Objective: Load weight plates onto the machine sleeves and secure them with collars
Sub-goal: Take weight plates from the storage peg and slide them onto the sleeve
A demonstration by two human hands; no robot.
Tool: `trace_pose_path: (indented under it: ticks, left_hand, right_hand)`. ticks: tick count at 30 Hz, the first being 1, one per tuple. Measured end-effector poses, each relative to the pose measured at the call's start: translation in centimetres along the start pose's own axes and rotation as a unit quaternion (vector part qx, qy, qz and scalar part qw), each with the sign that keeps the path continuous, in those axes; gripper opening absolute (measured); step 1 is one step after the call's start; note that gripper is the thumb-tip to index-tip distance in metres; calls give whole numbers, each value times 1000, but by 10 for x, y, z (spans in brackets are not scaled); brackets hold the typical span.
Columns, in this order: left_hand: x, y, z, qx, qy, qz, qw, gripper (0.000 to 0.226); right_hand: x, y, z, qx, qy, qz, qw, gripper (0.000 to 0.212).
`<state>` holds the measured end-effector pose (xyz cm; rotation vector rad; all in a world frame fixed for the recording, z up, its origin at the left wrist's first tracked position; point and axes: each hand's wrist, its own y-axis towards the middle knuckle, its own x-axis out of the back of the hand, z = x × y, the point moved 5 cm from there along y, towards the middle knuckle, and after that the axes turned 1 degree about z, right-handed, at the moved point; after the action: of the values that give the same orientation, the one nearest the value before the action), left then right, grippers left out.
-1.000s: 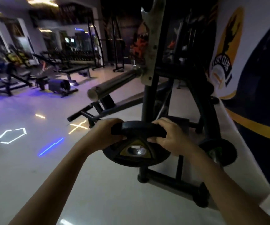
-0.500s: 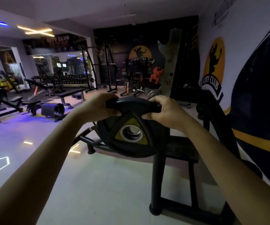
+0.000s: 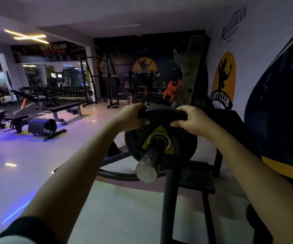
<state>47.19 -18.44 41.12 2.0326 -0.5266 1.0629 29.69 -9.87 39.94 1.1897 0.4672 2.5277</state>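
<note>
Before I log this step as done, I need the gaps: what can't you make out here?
- Inner end of the sleeve: head view, hidden behind the weight plate, so its seating is unknown.
- Any collar: none visible; the plate could hide one.
- Plate's weight marking: too dark and blurred.
- Fingertips of the left hand and right hand: curled over the plate's rim.
- Machine base: cut off by the bottom edge.

Your weight plate (image 3: 181, 148) sits threaded on the machine sleeve (image 3: 150, 161) (sleeve end projects toward you). The machine frame (image 3: 168, 205) stands on the glossy floor (image 3: 36, 164).
</note>
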Motion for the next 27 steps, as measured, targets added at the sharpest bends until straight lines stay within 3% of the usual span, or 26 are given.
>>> trace_pose_path:
  ticks: [4,8,11,15,22,27]
  left_hand:
    - [-27,62,20,-2,10,-12,1000,39]
    - [-57,114,43,8,-21,-26,999,44]
    - [-84,130,59,-24,-11,-103,994,53]
    - [-106,138,69,-76,105,-221,967,54]
    - [-106,137,69,-72,142,-217,963,56]
    - [-79,98,46,-69,187,-237,951,57]
  right_hand:
    - [-4,53,-46,-17,6,-25,1000,41]
    - [-23,87,-83,21,-59,-110,992,56]
    - [-35,104,-104,74,-168,-182,966,60]
    - [-40,122,-120,103,-250,-242,932,56]
    - [-41,125,-121,124,-267,-248,923,54]
    - [-30,86,-80,172,-255,-271,912,59]
